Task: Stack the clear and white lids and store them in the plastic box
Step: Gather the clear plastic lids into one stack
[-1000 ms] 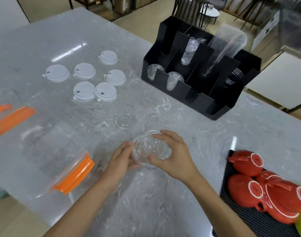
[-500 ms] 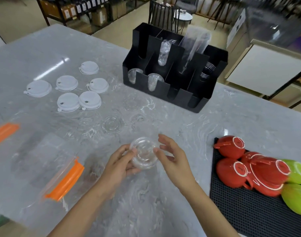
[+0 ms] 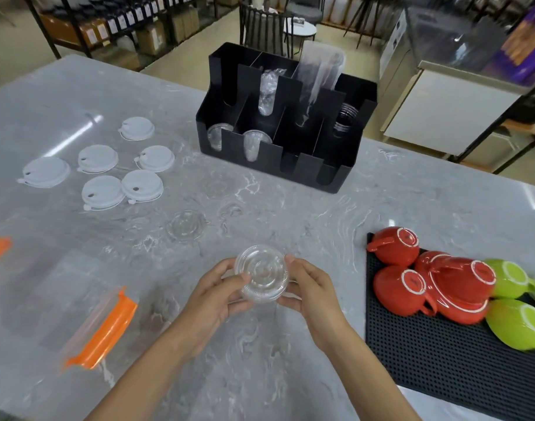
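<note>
Holding a small stack of clear lids [image 3: 261,278] between them, the left hand [image 3: 211,296] and the right hand [image 3: 313,294] meet just above the table [image 3: 290,214], near its 6 o'clock edge. The left hand pinches the stack's rim with thumb and curled fingers on one side, and the right hand does the same on the other, so the lids are gripped edge to edge and lifted clear of the surface. These lids look thin, very light and slightly springy; they should nest easily but could slip or flex if squeezed hard, so the rim is the sensible place to hold them, with light pressure from opposite sides. Further out, at about 11 o'clock from the hands, one more clear lid [image 3: 185,224] lies flat on the table, hard to make out against the marble, and there may be others nearby that I cannot tell apart from the pattern. Beyond it, toward 10 o'clock, six white lids [image 3: 103,191] lie spread out singly, some touching; they seem stiffer and easier to see and grab. The plastic box [image 3: 75,302], see-through with orange clips, sits at 9 o'clock from the hands, open as far as I can judge. A black organizer [image 3: 290,165] with cups stands at 12 o'clock, and red and green cups [image 3: 442,287] rest upside down on a black mat [image 3: 442,372] at 3 o'clock.
</note>
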